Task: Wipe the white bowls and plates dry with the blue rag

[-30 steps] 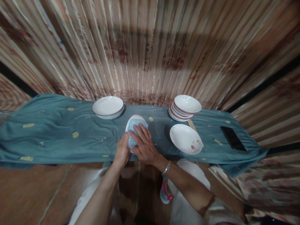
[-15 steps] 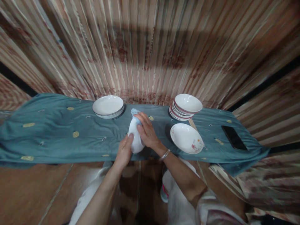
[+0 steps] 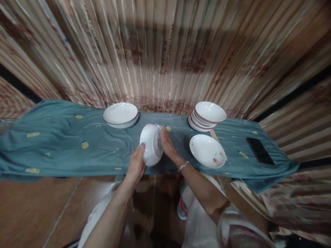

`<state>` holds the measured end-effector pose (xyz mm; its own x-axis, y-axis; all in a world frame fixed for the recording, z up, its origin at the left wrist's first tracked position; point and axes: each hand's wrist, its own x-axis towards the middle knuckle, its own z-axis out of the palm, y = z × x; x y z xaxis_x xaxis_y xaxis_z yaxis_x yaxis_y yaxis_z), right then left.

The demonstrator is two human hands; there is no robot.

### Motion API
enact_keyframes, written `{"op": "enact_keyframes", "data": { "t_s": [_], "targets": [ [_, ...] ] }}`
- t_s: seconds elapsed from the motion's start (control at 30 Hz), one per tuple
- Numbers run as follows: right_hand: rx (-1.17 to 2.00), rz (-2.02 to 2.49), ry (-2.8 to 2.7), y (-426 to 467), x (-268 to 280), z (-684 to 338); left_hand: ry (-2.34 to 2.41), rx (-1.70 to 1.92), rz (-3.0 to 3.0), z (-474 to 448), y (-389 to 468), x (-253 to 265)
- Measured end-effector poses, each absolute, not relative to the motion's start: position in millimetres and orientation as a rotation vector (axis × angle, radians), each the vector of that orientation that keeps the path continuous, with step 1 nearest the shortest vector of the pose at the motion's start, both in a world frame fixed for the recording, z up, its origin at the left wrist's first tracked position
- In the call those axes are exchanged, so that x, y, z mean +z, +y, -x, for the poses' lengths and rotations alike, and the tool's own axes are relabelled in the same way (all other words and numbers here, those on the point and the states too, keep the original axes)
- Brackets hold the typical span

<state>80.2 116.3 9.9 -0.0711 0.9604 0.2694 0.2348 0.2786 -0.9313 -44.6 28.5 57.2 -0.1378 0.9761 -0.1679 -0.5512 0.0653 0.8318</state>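
Note:
A white bowl (image 3: 150, 146) is held up on its side above the near middle of the table. My left hand (image 3: 136, 162) is closed on the bowl's left edge, thumb on the white surface. My right hand (image 3: 168, 143) is at the bowl's right side, by the ringed base. It presses a light blue cloth (image 3: 158, 127) there; only a sliver of the cloth shows at the fingertips, and the rest is hidden. Right of this hand lies a white oval dish (image 3: 207, 150) with a floral pattern.
On the teal patterned tablecloth (image 3: 62, 137), a stack of white plates (image 3: 120, 113) stands at the back left. A stack of bowls (image 3: 210, 112) with red bands stands at the back right. A black phone (image 3: 260, 151) lies far right. Pleated curtains (image 3: 155, 51) hang behind the table.
The bowl has turned so its ringed base shows toward the right. My right hand has shifted from the bowl's upper face to its right side, and less of the cloth shows.

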Motion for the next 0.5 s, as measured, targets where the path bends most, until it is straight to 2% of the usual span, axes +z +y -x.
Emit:
{"op": "enact_keyframes", "data": {
  "t_s": [0.27, 0.5],
  "targets": [
    [1.057, 1.173, -1.471, 108.5, 2.6, -76.4, 0.915, 1.557, -0.313, 54.1, 36.5, 63.5],
    [1.032, 1.141, -1.488, 79.7, -6.5, -67.1, 0.866, 1.640, -0.050, 64.7, 45.0, 76.5]
  ]
}}
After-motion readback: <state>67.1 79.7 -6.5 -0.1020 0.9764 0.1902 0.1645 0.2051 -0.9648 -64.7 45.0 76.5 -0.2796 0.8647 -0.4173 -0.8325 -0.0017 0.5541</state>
